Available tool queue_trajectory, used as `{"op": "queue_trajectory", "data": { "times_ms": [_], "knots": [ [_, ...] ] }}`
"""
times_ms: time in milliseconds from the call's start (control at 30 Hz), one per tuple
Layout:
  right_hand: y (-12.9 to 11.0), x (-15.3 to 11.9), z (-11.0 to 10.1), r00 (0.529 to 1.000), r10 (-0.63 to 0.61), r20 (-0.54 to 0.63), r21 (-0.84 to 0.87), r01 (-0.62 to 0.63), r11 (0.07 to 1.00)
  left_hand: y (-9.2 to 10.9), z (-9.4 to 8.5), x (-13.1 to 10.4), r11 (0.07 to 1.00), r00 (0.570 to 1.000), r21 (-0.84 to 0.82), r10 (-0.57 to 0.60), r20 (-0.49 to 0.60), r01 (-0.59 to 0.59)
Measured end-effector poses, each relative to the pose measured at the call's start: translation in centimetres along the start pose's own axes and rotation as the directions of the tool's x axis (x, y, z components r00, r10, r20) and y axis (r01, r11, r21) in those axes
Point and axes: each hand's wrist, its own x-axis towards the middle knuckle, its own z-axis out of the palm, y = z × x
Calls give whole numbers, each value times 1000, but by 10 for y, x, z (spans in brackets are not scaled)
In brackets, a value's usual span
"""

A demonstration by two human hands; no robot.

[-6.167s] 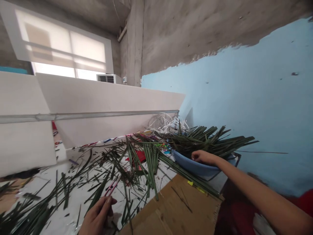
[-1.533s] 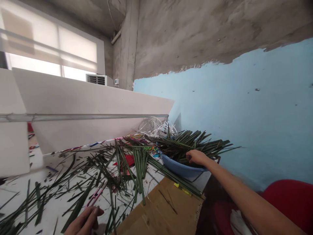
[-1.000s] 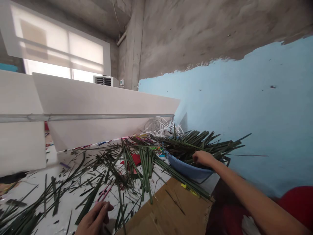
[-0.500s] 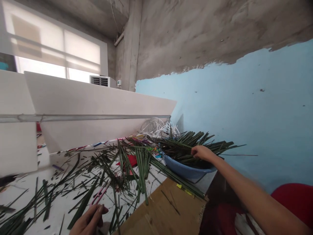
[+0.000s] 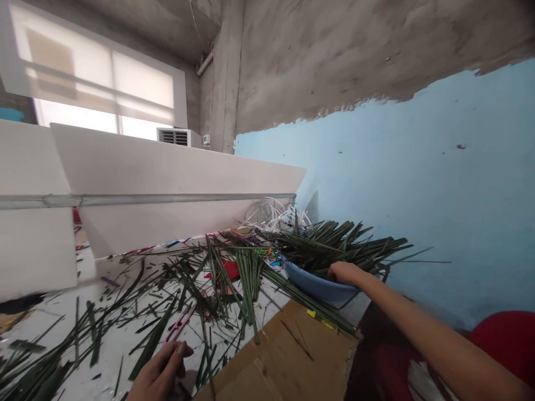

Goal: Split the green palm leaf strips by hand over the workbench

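A blue basin (image 5: pixel 315 285) on the right is heaped with long green leaf strips (image 5: pixel 334 239). My right hand (image 5: pixel 345 273) reaches over its near rim with curled fingers, the fingertips hidden among the strips, so what they grip cannot be made out. At the bottom, my left hand (image 5: pixel 161 370) hovers low over the white tabletop (image 5: pixel 142 328), thumb pressed to its bent fingers; anything inside is too small or hidden to name. Just beyond it lies a slim pink-handled tool (image 5: pixel 179 323). A fan of cut leaf strips (image 5: pixel 249 278) rests between the hands and the basin.
A brown cardboard sheet (image 5: pixel 284 356) covers the table's front, with a yellow piece (image 5: pixel 311 314) near its edge. White coiled strips (image 5: pixel 271 214) sit against the white partition (image 5: pixel 179 172). Leaf scraps litter the left. A red chair (image 5: pixel 504 340) stands at lower right beside the blue wall (image 5: pixel 397 167).
My right hand has dipped lower, from above the leaf strips to the basin's near rim. The view has shifted slightly; my left hand keeps its curled pose.
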Motion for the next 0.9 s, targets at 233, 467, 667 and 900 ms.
{"op": "queue_trajectory", "data": {
  "times_ms": [233,467,667,900],
  "knots": [
    [10,-10,-36,998,24,-62,-61,-27,998,11,0,-3,998,998,-41,-54,16,54],
    [-7,-31,-105,967,36,-252,16,-33,999,12,-1,-5,985,999,-166,-43,-11,41],
    [-72,-22,-146,906,-10,-422,301,151,942,28,-15,-6,977,997,-210,8,-77,-24],
    [-208,5,-134,948,-67,-311,796,298,526,31,-22,-5,923,995,-383,-14,-101,-26]
  ]
}}
